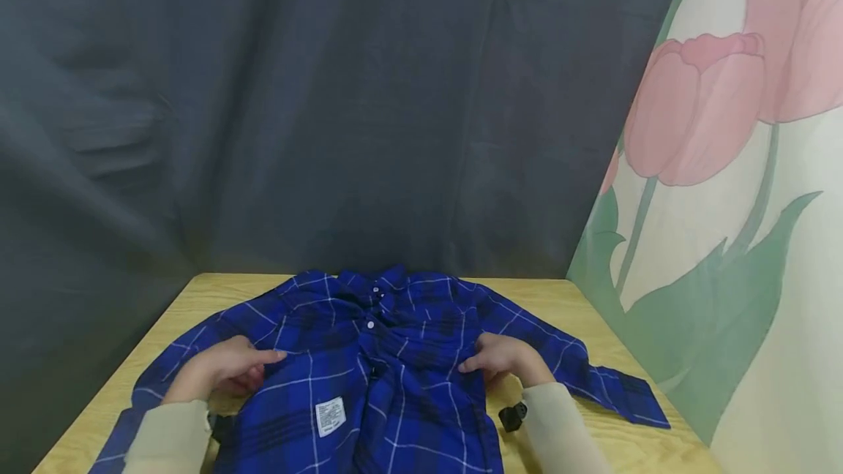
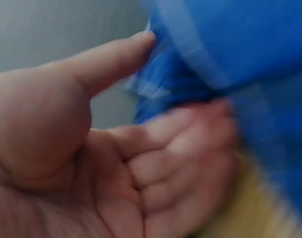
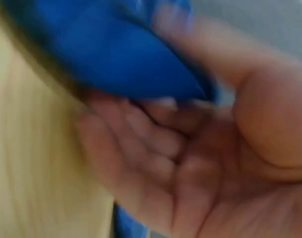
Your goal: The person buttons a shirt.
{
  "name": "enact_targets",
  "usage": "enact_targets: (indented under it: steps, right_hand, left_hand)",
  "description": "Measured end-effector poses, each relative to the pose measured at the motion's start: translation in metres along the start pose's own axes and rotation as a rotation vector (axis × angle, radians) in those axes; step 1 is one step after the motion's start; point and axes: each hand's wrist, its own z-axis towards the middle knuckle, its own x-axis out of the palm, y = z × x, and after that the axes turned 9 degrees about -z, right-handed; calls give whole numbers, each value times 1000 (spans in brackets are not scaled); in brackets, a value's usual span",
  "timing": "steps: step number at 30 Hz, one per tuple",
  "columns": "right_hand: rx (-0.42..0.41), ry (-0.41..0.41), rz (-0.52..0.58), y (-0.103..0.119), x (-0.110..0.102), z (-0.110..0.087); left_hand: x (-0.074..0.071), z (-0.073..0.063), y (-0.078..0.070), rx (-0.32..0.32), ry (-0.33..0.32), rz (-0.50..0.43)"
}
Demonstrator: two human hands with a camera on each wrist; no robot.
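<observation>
A blue plaid shirt (image 1: 421, 401) lies front up, its collar at the far side of the table and both sleeves spread outward. My left hand (image 1: 230, 366) grips its left side edge, thumb on top and fingers tucked beneath the cloth. Opposite, my right hand (image 1: 502, 357) pinches the right side edge the same way. In the left wrist view the thumb reaches the blue cloth (image 2: 260, 39) while the fingertips go under it. The right wrist view, blurred, has a fold of cloth (image 3: 126, 59) between thumb and fingers. A white label (image 1: 330, 416) shows low on the shirt.
The wooden table (image 1: 626, 459) runs under the shirt. A dark curtain (image 1: 369, 108) hangs behind its far edge, also along the left. On the right rises a wall (image 1: 810, 298) painted with tulips. The right sleeve (image 1: 612, 390) stretches toward the table's right edge.
</observation>
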Motion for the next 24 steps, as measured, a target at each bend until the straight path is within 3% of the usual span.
enact_targets:
  steps: [3,7,9,11,14,16,19,22,24]
  right_hand:
    - [-62,-28,133,-3,-2,0]
    - [-192,-22,407,-14,-20,-8]
    - [-256,-50,526,-17,-30,-11]
    - [-300,-104,602,-17,-37,-11]
    - [-320,-191,655,-13,-36,-6]
    - [-310,-200,648,-11,-30,-2]
    - [-234,-192,546,-9,-18,3]
    - [-102,-164,409,-10,-9,5]
    - [-46,-155,362,-10,-7,4]
  left_hand:
    - [11,15,2,105,26,-120]
    - [-6,13,3,210,68,-283]
    - [-19,8,0,256,39,-357]
    - [-25,7,-5,300,-30,-402]
    - [-21,11,-12,351,-38,-489]
    - [-13,16,-14,341,-3,-489]
    - [-2,20,-11,259,65,-386]
    - [6,19,-7,151,55,-212]
    - [7,17,-7,126,3,-163]
